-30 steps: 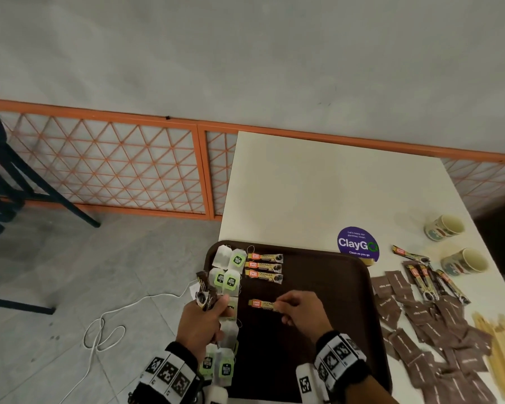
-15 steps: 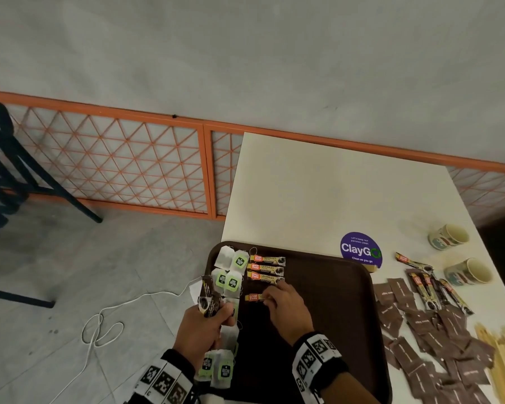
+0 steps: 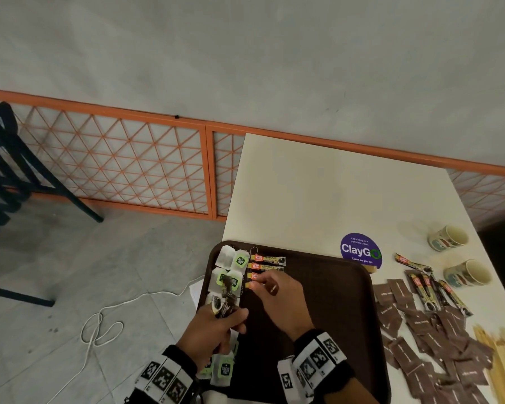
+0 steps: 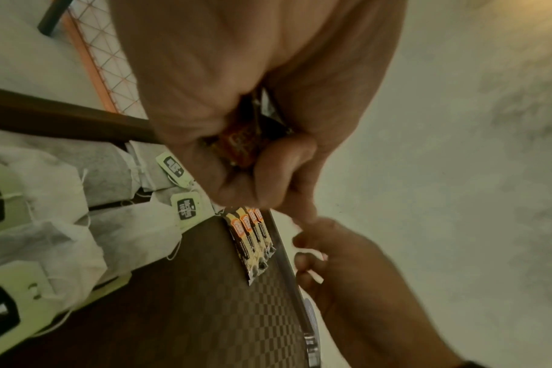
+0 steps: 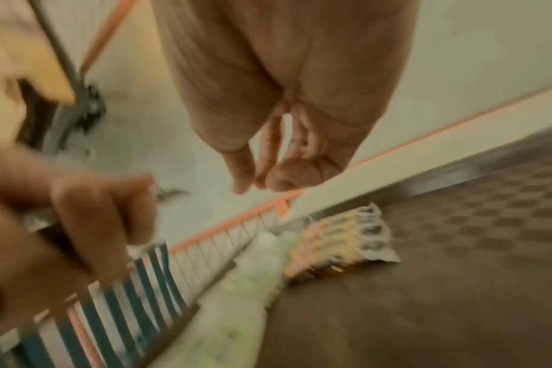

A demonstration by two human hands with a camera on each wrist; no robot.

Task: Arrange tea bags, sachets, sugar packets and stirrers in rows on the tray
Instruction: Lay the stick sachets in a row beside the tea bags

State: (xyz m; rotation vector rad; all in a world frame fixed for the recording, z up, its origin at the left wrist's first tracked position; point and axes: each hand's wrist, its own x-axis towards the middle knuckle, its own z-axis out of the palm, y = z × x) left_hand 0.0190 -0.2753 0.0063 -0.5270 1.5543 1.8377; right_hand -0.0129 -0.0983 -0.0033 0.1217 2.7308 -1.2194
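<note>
A brown tray (image 3: 333,287) lies at the table's near left corner. White tea bags with green tags (image 3: 231,260) run in a column down its left side. Beside them lies a short row of orange-and-black coffee sachets (image 3: 270,260), seen close in the left wrist view (image 4: 252,239) and blurred in the right wrist view (image 5: 341,239). My left hand (image 3: 233,319) grips a bundle of sachets (image 3: 223,301) over the tea bags. My right hand (image 3: 263,287) hovers just over the nearest sachet in the row, its fingers (image 5: 243,174) loose and holding nothing.
Right of the tray, the white table (image 3: 318,185) carries a pile of brown sugar packets (image 3: 426,330), loose sachets (image 3: 432,290), wooden stirrers (image 3: 502,360), two mugs (image 3: 448,237) and a purple sticker (image 3: 360,250). A white cable (image 3: 105,322) and a dark chair (image 3: 3,170) are on the floor at left.
My right hand carried one sachet up the tray, laid it under the other three and let go. My left hand kept its bundle and barely moved.
</note>
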